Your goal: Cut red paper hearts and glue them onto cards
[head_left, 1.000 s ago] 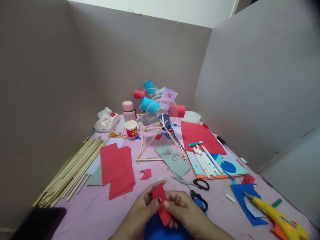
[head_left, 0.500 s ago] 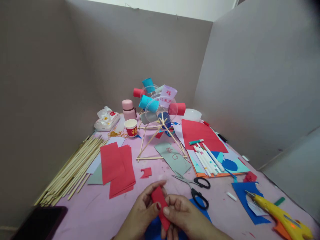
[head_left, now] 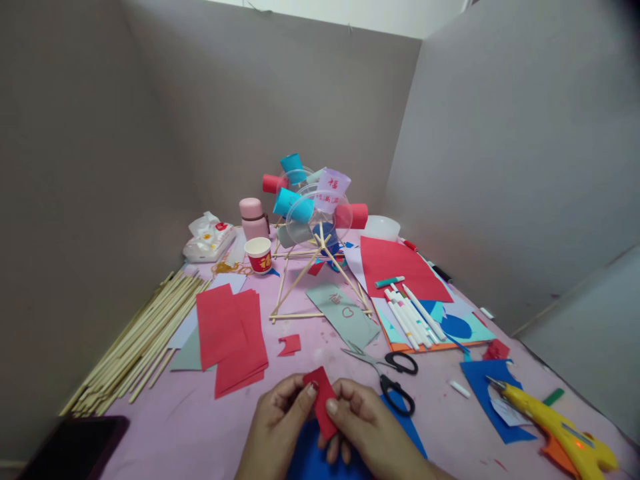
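- Remotely, I am seeing the left hand (head_left: 283, 417) pinching the upper end of a small red paper piece (head_left: 323, 393), thumb over fingers; the right hand (head_left: 363, 417) is pinching its lower right edge.
- The red paper piece is sitting between both hands, joined to nothing that I am seeing; I am judging its shaping or fixing unfinished.
- Just ahead of the right hand, scissors (head_left: 379, 365) are lying untouched, blades apart. Well to that hand's right, a yellow glue gun (head_left: 555, 423) is resting, showing an orange light.
- Just ahead of the left hand, a notched red scrap (head_left: 292, 344) is lying; beyond, to its left, red sheets (head_left: 220, 327) are overlapping, apparently unused.
- Farther ahead of both hands, a grey sheet (head_left: 337, 310) is bearing red marks, seemingly not yet mounted.
- Farthest ahead, a stick frame (head_left: 323, 244) is standing, carrying clear discs and coloured tubes (head_left: 295, 204); I am judging that part largely built.
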`<state>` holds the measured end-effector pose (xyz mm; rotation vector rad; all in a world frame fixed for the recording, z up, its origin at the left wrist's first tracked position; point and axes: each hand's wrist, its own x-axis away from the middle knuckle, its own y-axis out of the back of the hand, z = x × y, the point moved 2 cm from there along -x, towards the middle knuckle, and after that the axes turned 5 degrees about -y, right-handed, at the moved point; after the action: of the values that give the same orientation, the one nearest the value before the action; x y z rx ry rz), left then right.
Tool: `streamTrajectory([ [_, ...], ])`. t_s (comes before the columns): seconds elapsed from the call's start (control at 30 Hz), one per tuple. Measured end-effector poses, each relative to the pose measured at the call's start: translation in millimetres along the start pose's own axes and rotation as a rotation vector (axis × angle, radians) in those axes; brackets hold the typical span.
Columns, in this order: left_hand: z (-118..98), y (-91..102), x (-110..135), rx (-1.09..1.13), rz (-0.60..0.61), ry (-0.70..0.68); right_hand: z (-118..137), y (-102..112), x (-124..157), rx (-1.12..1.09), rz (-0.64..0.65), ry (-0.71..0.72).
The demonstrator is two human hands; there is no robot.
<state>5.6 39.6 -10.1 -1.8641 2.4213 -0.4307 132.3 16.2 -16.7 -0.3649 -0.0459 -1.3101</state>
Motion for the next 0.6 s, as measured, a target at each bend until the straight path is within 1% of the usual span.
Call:
streamTrajectory([
  [0.13, 1.0, -2.0, 0.4, 0.005, -0.001, 0.006, -0.7, 0.9, 1.0, 0.089, -0.045, 0.009],
  [0.27, 2.7, 2.0, -2.1, 0.039, -0.008, -0.009, -0.6, 0.4, 1.7, 0.049, -0.007, 0.009],
  [0.33, 3.1, 1.6, -2.2, 0.081, 0.064, 0.047, -1.6, -0.4, 0.9, -0.043, 0.055, -0.023],
  [0.43, 2.4, -2.9, 1.7, 0.151, 0.209, 0.162, -5.3, -2.6, -1.8, -0.177, 0.188, -0.1],
  [0.47, 1.7, -4.6, 3.4, 0.185, 0.233, 0.178, -6.7, -3.3, -2.6, -0.206, 0.222, -0.117],
  [0.5, 0.8, -5.7, 4.8, 0.229, 0.23, 0.18, -7.9, -3.6, -3.2, -0.231, 0.241, -0.131],
  [0.53, -0.3, -6.1, 5.9, 0.275, 0.199, 0.173, -8.9, -3.5, -3.3, -0.247, 0.24, -0.138],
  [0.6, -2.4, -4.9, 6.8, 0.353, 0.088, 0.159, -9.1, -2.0, -1.8, -0.233, 0.203, -0.116],
])
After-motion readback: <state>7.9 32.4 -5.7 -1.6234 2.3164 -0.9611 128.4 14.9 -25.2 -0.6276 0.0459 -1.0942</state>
